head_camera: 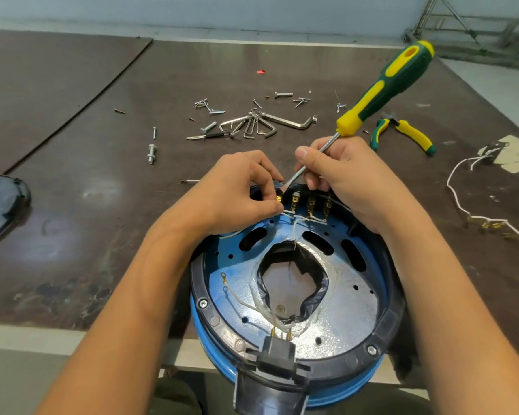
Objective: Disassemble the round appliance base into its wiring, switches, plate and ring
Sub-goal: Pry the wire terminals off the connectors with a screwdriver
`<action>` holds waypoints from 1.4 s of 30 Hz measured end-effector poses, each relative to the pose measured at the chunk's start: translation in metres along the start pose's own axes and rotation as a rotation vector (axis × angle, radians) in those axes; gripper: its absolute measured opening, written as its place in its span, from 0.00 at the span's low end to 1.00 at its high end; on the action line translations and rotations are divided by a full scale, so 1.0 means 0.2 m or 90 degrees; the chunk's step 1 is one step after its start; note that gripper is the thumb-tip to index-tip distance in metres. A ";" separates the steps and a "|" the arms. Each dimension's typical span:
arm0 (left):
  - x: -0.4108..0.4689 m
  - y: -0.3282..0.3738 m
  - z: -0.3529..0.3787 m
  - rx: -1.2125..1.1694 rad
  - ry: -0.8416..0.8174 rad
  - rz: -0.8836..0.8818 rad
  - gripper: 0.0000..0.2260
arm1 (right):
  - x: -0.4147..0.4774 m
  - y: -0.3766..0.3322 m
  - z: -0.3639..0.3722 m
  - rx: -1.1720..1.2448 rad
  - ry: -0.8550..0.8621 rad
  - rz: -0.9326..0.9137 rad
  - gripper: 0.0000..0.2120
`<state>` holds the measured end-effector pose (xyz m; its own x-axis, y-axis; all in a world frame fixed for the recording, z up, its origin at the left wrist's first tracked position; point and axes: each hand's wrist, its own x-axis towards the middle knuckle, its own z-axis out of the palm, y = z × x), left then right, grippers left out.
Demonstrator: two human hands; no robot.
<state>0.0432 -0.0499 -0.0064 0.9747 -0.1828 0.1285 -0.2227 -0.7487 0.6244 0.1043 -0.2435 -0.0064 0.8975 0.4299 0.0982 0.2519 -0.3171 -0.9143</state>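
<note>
Both forearms reach forward over the round appliance base (297,381), and the hands meet at its far rim. The left hand (240,190) pinches a brass connector (279,200) between thumb and fingertips. The right hand (345,181) grips the metal shaft of a screwdriver (387,85), thumb on top, with the tip at that same connector. More brass terminals (311,205) stand in a row just beside it, with white wires (294,218) below them. Beyond the hands, hex keys (261,124), loose screws (210,107) and pliers (414,134) lie on the counter (87,145); a loose white wire (462,205) lies to the right. The base sits at the counter's near edge, open side up, black ring (198,283) around the metal plate (351,301), its power socket (277,353) pointing at the person. The screwdriver slants from far right down to near left.
</note>
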 end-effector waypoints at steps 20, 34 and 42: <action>0.00 0.00 0.00 0.007 0.006 0.009 0.10 | 0.00 -0.01 0.02 -0.016 0.016 -0.032 0.14; 0.00 0.01 0.00 -0.007 -0.009 -0.003 0.09 | 0.00 0.01 0.01 0.044 0.028 0.025 0.16; 0.00 0.02 0.00 -0.018 -0.015 -0.009 0.10 | -0.03 0.01 0.00 0.033 -0.005 -0.048 0.13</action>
<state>0.0416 -0.0526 -0.0043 0.9769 -0.1879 0.1012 -0.2081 -0.7327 0.6479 0.0988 -0.2469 -0.0090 0.8738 0.4576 0.1648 0.2998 -0.2398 -0.9234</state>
